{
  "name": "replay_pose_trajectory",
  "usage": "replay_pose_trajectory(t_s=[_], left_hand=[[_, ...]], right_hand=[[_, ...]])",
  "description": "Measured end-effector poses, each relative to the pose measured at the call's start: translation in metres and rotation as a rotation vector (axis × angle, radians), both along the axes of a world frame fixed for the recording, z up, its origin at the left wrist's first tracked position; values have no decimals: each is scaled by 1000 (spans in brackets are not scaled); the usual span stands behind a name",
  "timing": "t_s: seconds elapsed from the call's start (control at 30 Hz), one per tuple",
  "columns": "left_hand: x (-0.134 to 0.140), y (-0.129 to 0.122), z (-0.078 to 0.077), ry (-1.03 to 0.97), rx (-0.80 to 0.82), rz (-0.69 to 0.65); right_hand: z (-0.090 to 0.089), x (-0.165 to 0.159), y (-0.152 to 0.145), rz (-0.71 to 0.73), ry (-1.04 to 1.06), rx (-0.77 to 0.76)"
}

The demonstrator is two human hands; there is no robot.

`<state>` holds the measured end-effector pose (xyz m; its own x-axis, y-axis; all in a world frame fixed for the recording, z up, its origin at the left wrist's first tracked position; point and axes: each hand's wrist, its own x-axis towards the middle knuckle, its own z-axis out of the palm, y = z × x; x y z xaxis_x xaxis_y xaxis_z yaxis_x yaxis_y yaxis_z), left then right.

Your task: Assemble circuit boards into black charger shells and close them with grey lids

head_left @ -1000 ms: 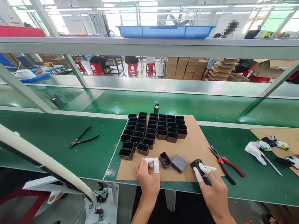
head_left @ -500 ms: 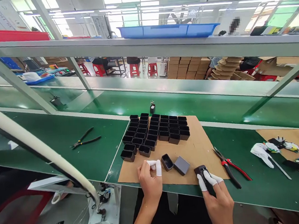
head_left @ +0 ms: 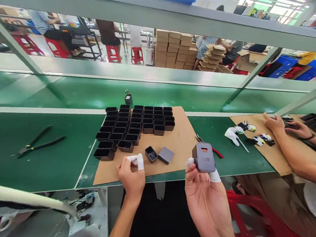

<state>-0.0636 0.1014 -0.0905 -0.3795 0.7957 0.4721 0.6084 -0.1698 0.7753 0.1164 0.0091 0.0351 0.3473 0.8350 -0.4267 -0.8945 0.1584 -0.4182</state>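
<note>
My right hand (head_left: 208, 201), with white finger cots, is closed around a dark plastic housing (head_left: 205, 158) above the bench's front edge. The housing's end face points toward me and shows a small slot with orange inside. My left hand (head_left: 132, 174), also in finger cots, rests at the cardboard's front edge with its fingers curled in; whatever they may hold is hidden. Between the hands, an open black housing (head_left: 151, 154) lies tilted beside another housing (head_left: 166, 155) with its closed face up. Rows of open black housings (head_left: 128, 124) stand behind on the cardboard sheet (head_left: 179, 140).
Black-handled pliers (head_left: 37, 142) lie on the left. Red-handled pliers (head_left: 217, 152) are partly hidden behind the held housing. On the right are a white glove (head_left: 232, 135) and a co-worker's arms (head_left: 290, 149) over another cardboard. A plug-topped housing (head_left: 128, 98) stands at the back.
My right hand has raised the housing from near the cardboard and turned its slotted end toward me. The view has swung right and down, bringing the co-worker's arms into sight. My left hand stays curled.
</note>
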Motion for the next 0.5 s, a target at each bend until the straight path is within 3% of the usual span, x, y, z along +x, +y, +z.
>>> replay_pose_trajectory(t_s=[0.13, 0.5], left_hand=[[1, 0, 0, 6, 0, -7], [4, 0, 0, 23, -7, -3]], right_hand=[[9, -7, -4, 5, 8, 12], [10, -11, -8, 11, -17, 27]])
